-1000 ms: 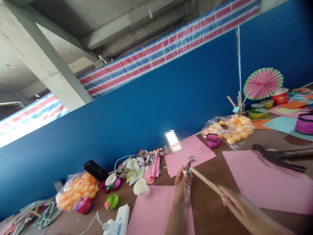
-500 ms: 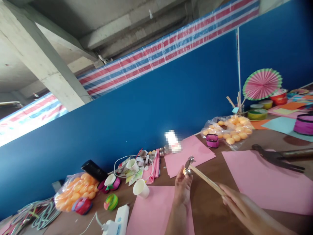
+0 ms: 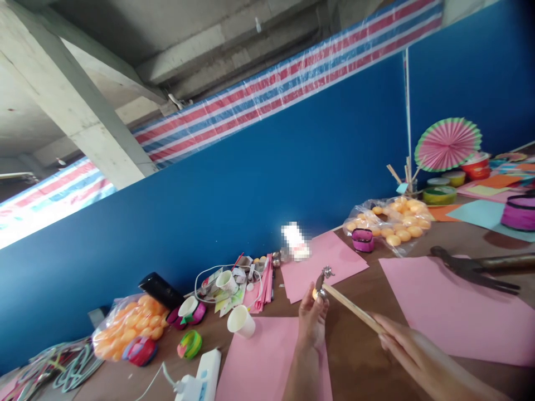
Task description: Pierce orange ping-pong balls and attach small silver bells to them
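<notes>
Pink paper sheets (image 3: 451,312) cover the wooden table (image 3: 359,356). Above its near edge, the right hand (image 3: 412,351) grips a wooden stick (image 3: 353,308), while the left hand (image 3: 312,320) pinches the small metal piece (image 3: 321,283) at its tip.

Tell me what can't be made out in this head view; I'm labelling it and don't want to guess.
- Small metal piece at the stick tip: too small to identify, partly behind the left hand fingertips.
- Right hand: cut off by the bottom edge.
- White item by the blue wall: blurred out.
- Hammer handle: cut by the right edge.
</notes>
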`<action>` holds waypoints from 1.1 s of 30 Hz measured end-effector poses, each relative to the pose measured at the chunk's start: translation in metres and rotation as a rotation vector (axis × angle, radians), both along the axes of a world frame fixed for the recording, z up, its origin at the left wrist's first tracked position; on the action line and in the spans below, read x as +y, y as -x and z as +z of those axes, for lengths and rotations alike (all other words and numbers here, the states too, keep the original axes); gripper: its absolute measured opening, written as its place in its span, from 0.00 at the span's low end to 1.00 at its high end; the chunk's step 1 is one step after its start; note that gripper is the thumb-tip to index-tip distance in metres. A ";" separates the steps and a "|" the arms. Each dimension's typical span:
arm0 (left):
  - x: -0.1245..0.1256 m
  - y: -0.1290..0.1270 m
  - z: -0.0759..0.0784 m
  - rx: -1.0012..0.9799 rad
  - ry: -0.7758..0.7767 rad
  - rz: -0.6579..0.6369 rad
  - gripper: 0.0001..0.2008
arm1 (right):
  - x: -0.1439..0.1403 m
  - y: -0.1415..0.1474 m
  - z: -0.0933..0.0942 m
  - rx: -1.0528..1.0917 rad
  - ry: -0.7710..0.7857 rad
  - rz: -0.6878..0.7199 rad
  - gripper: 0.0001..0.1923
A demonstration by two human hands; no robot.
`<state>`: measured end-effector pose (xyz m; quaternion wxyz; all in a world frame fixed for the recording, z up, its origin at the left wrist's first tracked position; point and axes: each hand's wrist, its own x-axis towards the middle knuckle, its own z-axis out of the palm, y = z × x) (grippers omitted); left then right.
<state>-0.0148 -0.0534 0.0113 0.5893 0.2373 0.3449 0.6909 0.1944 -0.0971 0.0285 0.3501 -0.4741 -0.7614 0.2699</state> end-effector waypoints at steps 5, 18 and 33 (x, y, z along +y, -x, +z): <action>-0.004 -0.004 0.011 0.009 -0.002 -0.017 0.27 | -0.002 -0.001 -0.001 -0.008 -0.027 0.020 0.21; 0.001 -0.001 0.000 0.009 0.019 0.004 0.21 | -0.002 0.000 0.005 0.028 0.023 0.033 0.17; -0.002 -0.003 0.009 0.012 0.072 0.063 0.13 | -0.009 0.001 0.017 0.067 0.024 0.072 0.20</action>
